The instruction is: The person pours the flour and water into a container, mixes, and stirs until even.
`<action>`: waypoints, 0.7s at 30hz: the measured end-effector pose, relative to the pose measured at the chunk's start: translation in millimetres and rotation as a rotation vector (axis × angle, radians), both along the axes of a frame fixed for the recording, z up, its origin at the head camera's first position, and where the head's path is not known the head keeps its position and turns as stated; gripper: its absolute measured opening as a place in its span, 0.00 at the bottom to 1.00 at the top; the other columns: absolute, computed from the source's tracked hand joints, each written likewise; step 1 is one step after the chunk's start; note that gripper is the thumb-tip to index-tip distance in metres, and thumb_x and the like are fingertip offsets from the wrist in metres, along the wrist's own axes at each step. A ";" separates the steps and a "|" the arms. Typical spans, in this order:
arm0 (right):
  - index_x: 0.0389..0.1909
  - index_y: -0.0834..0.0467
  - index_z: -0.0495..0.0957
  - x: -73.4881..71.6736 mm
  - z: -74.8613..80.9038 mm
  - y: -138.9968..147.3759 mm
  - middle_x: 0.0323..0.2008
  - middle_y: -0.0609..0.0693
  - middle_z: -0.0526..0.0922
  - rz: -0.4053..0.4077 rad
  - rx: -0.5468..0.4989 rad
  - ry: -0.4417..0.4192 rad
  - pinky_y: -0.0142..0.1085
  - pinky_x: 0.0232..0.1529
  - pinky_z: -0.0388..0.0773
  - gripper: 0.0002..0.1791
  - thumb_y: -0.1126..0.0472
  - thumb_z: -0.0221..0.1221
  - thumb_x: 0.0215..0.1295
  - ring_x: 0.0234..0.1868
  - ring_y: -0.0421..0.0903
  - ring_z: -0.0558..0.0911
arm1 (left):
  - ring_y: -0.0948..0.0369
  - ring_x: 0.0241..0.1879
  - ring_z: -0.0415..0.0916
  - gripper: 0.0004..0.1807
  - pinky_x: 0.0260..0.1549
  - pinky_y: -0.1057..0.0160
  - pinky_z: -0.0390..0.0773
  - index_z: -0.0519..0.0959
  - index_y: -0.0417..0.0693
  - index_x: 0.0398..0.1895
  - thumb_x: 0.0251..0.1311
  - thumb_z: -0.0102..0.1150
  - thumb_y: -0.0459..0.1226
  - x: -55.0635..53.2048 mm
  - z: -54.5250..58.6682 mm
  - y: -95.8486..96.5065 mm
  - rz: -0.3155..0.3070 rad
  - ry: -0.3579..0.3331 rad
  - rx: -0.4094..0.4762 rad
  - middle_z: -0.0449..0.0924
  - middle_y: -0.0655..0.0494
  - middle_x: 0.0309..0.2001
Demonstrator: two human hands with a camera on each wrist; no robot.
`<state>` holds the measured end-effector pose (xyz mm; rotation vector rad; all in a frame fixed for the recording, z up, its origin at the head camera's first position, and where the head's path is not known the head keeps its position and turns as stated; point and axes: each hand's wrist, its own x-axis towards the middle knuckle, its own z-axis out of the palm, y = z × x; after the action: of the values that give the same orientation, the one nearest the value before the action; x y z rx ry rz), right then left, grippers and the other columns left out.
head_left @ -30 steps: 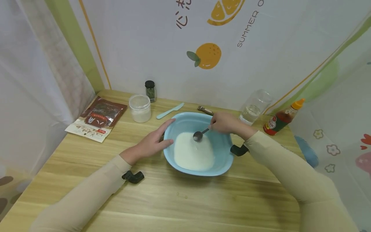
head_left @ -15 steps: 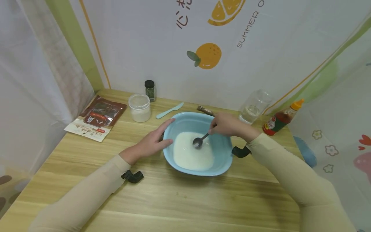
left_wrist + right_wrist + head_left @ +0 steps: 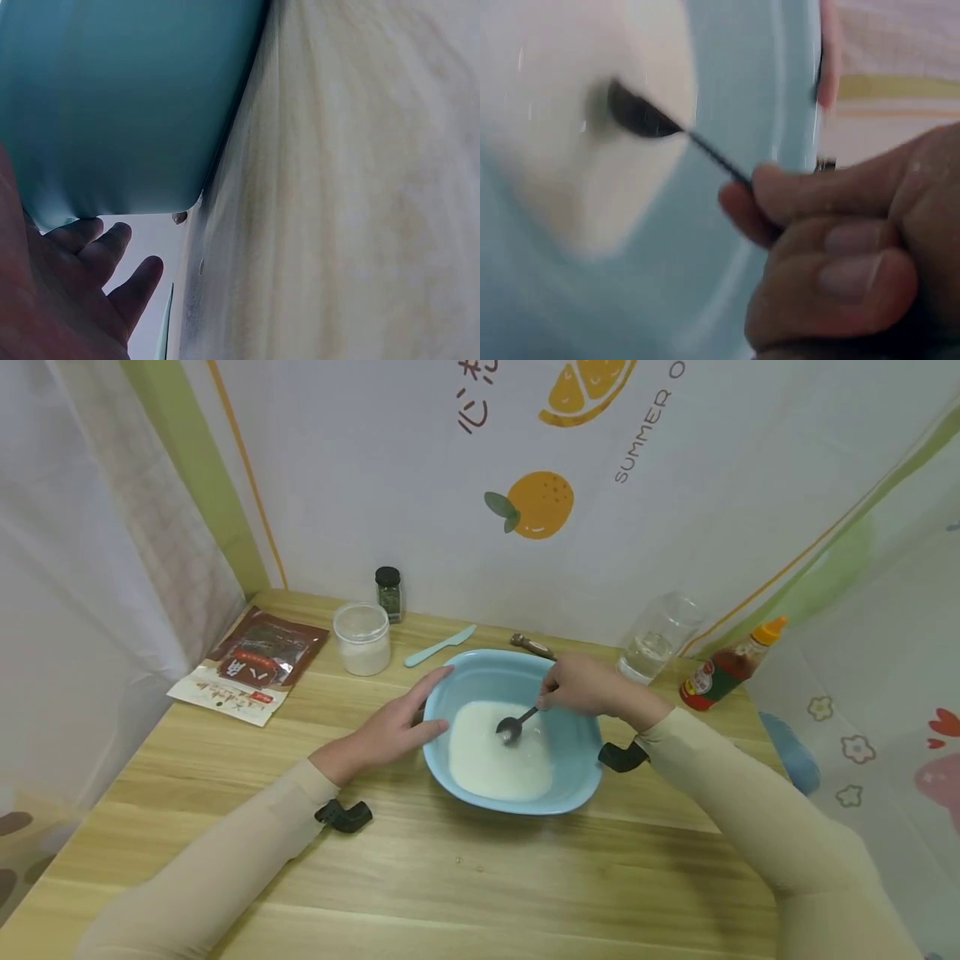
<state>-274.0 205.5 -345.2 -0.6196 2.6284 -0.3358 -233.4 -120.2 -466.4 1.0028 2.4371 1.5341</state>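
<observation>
A light blue basin (image 3: 577, 760) with white liquid (image 3: 495, 768) in it stands on the table in the head view. My right hand (image 3: 581, 683) pinches the thin handle of a dark spoon (image 3: 509, 731), whose round bowl is tilted at the surface of the liquid. In the right wrist view the thumb and index finger close on that handle (image 3: 716, 155), and the other fingers are curled. My left hand (image 3: 382, 727) rests against the basin's left side, thumb at the rim. Its fairly straight fingers (image 3: 139, 289) lie at the outer wall in the left wrist view.
Behind the basin lie a pale blue spreader (image 3: 440, 646) and a dark-handled tool (image 3: 532, 646). Left of them stand a jar of white powder (image 3: 362, 639) and a herb jar (image 3: 388, 595), beside a brown packet (image 3: 251, 667). A glass (image 3: 656, 639) and a red sauce bottle (image 3: 731, 664) stand right.
The spoon's bowl has come slightly toward me and left, and has tilted over the liquid. My right hand shifted a little with it; the left hand stayed on the basin.
</observation>
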 end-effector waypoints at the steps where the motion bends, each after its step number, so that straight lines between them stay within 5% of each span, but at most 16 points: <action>1: 0.43 0.60 0.94 1.0 -0.3 -1.9 0.30 0.52 0.87 0.017 -0.022 -0.022 0.38 0.31 0.72 0.13 0.56 0.65 0.80 0.27 0.44 0.73 | 0.41 0.70 0.80 0.46 0.67 0.38 0.82 0.49 0.52 0.93 0.80 0.58 0.45 0.1 0.1 0.0 0.005 0.003 -0.004 0.69 0.35 0.80; 4: 0.45 0.60 0.94 1.8 -3.2 -8.0 0.33 0.52 0.89 0.027 -0.073 -0.038 0.37 0.32 0.73 0.14 0.55 0.65 0.80 0.27 0.42 0.73 | 0.41 0.69 0.80 0.46 0.67 0.38 0.82 0.48 0.53 0.93 0.80 0.59 0.47 0.2 0.3 0.3 0.007 0.005 -0.012 0.69 0.36 0.80; 9: 0.41 0.63 0.93 -1.1 -2.7 -1.4 0.23 0.50 0.82 -0.055 -0.034 0.013 0.36 0.27 0.69 0.14 0.57 0.64 0.81 0.21 0.41 0.69 | 0.42 0.71 0.79 0.46 0.68 0.40 0.82 0.48 0.53 0.93 0.80 0.58 0.46 0.1 1.7 1.9 -0.005 0.001 -0.014 0.68 0.37 0.81; 15: 0.44 0.62 0.94 0.1 -0.3 -3.1 0.19 0.48 0.79 -0.057 -0.108 -0.128 0.36 0.23 0.69 0.13 0.57 0.65 0.80 0.15 0.41 0.67 | 0.40 0.70 0.79 0.46 0.68 0.36 0.81 0.49 0.51 0.93 0.79 0.58 0.44 1.7 4.6 0.7 -0.002 -0.006 -0.005 0.68 0.35 0.81; 21: 0.42 0.64 0.93 -5.3 0.6 1.5 0.18 0.45 0.76 -0.096 -0.019 0.008 0.36 0.25 0.68 0.16 0.57 0.62 0.81 0.19 0.41 0.69 | 0.40 0.69 0.80 0.45 0.66 0.39 0.84 0.48 0.50 0.93 0.80 0.58 0.44 0.2 3.0 0.0 -0.011 -0.003 -0.005 0.68 0.34 0.80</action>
<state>-279.3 207.0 -344.5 -0.5022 2.6707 -0.3879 -233.2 -120.2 -463.4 1.0108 2.4276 1.5240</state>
